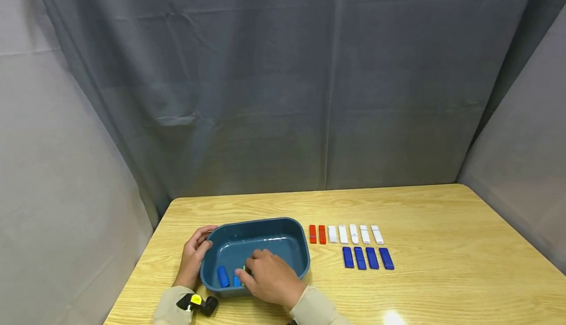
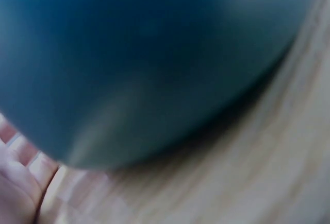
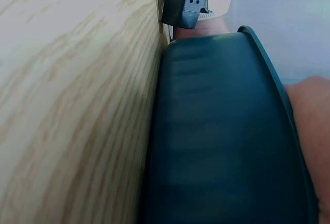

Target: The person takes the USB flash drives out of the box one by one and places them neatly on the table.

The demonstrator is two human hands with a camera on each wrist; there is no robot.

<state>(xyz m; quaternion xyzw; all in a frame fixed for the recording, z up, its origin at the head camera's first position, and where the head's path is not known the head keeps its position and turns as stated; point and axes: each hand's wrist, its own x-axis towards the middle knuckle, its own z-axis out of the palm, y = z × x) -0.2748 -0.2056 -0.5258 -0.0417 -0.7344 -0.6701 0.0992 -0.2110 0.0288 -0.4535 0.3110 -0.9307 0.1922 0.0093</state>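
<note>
A dark teal plastic bin [image 1: 230, 293] stands on the table's left part. My left hand [image 1: 192, 257] holds its left side, thumb at the rim and fingers along the outer wall; the left wrist view shows some fingers [image 2: 23, 157] beside the bin. My right hand [image 1: 273, 277] reaches over the near rim into the bin, its fingers bent down at a small green and dark stick [image 1: 247, 270], mostly hidden by the hand. Whether it is pinched cannot be told. Left of it lie a light blue stick [image 1: 237, 280] and a blue stick [image 1: 223, 276], resembling USB flash drives.
Right of the bin, a row of flash drives holds two red ones [image 1: 322, 234] and several white ones [image 1: 342, 234]. Nearer, several dark blue ones [image 1: 372, 258] form a second row. Grey curtains [image 1: 265, 94] stand behind the wooden table [image 1: 442, 246].
</note>
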